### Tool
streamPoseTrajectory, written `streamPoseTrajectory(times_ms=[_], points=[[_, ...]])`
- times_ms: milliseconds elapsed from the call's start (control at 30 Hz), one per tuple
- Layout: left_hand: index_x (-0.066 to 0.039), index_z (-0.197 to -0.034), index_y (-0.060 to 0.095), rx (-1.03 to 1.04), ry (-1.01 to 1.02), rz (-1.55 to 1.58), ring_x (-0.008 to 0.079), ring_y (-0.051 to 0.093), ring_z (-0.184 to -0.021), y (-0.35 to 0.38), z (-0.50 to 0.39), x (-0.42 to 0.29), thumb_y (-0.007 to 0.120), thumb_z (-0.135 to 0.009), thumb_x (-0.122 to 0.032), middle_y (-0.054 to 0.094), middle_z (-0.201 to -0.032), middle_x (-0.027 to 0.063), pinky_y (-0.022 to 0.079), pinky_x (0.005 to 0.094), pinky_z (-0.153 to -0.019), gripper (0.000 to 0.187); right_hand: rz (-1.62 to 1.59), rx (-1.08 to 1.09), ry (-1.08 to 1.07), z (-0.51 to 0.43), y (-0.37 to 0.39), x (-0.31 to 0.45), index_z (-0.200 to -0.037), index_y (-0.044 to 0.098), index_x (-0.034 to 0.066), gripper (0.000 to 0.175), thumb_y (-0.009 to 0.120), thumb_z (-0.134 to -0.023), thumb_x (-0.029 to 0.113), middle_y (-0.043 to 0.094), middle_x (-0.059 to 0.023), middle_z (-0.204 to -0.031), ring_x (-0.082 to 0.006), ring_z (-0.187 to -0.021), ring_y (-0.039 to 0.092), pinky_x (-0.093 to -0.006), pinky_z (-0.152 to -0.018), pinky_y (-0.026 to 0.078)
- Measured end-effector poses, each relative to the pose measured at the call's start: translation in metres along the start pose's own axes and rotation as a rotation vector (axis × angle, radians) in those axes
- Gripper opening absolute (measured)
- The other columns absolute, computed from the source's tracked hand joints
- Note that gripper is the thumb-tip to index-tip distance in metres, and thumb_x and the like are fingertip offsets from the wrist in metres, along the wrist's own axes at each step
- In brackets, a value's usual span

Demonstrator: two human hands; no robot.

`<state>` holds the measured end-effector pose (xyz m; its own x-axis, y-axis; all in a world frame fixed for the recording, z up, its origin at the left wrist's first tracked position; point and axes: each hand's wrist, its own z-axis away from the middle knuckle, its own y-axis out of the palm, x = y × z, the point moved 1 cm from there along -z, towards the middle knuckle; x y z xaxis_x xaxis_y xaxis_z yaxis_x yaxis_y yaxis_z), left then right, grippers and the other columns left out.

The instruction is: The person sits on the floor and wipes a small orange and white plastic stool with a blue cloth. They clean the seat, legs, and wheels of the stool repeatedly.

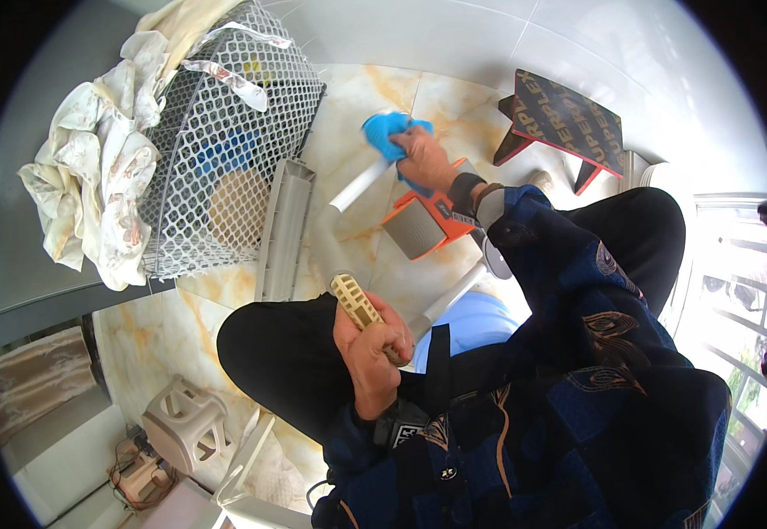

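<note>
My right hand [426, 162] grips a blue cloth [388, 132] at the upper end of a white tube [360, 186]. The tube bends through a pale grey elbow [326, 241] towards me. Near the elbow's lower end, my left hand [373, 350] is closed around a cream plastic piece [357, 301] with a ribbed, slotted face. Whether this piece joins the tube is unclear. Below my right wrist lies an orange object with a grey ribbed pad [416, 228]. Another white tube section [456, 291] runs close to my lap, beside a light-blue object [466, 324].
A mesh-covered cage [224, 159] with draped floral cloth [102, 159] stands left, beside a long grey plastic panel [287, 228]. A black panel stool with red edges [565, 122] stands upper right. A beige plastic stool [181, 423] lies lower left on the marbled floor [138, 357].
</note>
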<state>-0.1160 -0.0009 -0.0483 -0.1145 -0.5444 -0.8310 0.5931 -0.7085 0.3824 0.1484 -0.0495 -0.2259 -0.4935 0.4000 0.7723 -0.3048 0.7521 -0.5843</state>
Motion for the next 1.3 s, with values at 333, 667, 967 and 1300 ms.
streamPoseTrajectory(times_ms=[333, 667, 967, 1300], points=[[0.001, -0.086, 0.043, 0.048, 0.014, -0.022, 0.0153, 0.04, -0.039, 0.006, 0.009, 0.001, 0.046, -0.067, -0.001, 0.044, -0.056, 0.007, 0.035, 0.0267, -0.04, 0.02, -0.702, 0.616, -0.037, 0.024, -0.023, 0.146, -0.093, 0.067, -0.0009, 0.028, 0.057, -0.068, -0.007, 0.061, -0.0107, -0.099, -0.0197, -0.094, 0.059, -0.0311, -0.08, 0.049], [0.001, -0.089, 0.043, 0.091, 0.097, -0.03, 0.0157, 0.04, -0.039, -0.001, 0.01, 0.002, 0.046, -0.068, -0.001, 0.043, -0.056, 0.0066, 0.035, 0.0263, -0.041, 0.021, -0.744, 0.797, 0.177, 0.128, -0.065, 0.159, -0.071, 0.064, -0.0004, 0.006, 0.062, -0.067, 0.004, 0.061, -0.0043, -0.06, -0.01, -0.055, 0.056, -0.0285, -0.05, 0.045], [0.001, -0.091, 0.043, 0.121, 0.095, -0.025, 0.0173, 0.04, -0.039, -0.002, 0.008, 0.004, 0.046, -0.068, 0.0, 0.044, -0.056, 0.0077, 0.037, 0.0284, -0.04, 0.023, -0.402, 0.765, 0.417, 0.159, -0.043, 0.122, -0.075, 0.064, -0.0017, 0.007, 0.061, -0.075, 0.005, 0.06, -0.0018, -0.062, -0.0099, -0.051, 0.051, -0.029, -0.046, 0.042], [0.0, -0.092, 0.043, 0.133, 0.069, -0.047, 0.0175, 0.04, -0.038, 0.0, 0.007, 0.007, 0.047, -0.069, -0.001, 0.045, -0.055, 0.0083, 0.037, 0.0289, -0.04, 0.024, 0.012, 1.008, -0.094, 0.171, -0.036, 0.088, -0.083, 0.066, 0.0001, 0.018, 0.055, -0.07, 0.006, 0.065, -0.0203, -0.076, -0.0375, -0.071, 0.063, -0.042, -0.063, 0.05]])
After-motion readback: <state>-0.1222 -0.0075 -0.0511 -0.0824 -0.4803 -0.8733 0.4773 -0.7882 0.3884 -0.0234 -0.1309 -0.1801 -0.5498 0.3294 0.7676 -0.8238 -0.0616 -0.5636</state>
